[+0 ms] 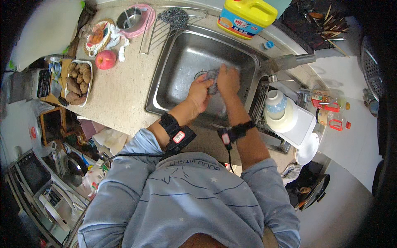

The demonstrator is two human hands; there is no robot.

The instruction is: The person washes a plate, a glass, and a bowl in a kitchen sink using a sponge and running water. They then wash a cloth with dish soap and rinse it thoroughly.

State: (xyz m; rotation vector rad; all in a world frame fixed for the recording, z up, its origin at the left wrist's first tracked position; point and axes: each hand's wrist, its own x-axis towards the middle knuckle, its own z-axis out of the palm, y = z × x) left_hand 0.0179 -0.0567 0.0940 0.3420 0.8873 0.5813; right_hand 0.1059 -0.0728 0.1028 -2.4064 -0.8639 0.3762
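Note:
Over the stainless steel sink (186,55), my left hand (199,91) and my right hand (229,81) both grip a wet, crumpled grey cloth (212,81). The cloth is bunched between them, and part of it is hidden by my fingers. My right hand is slightly blurred. Below and to the left of the cloth, the sink drain (201,73) is partly covered by my left hand. Water drops lie on the basin floor. The faucet (287,63) reaches in from the sink's right edge; whether it runs cannot be told.
Left on the counter are a red apple (105,59), a white tray (90,83) of brown tubers and a metal bowl (129,19). A dark mesh scrubber (173,18) and a yellow jug (248,17) stand behind the sink. Stacked bowls (276,104) sit on the right.

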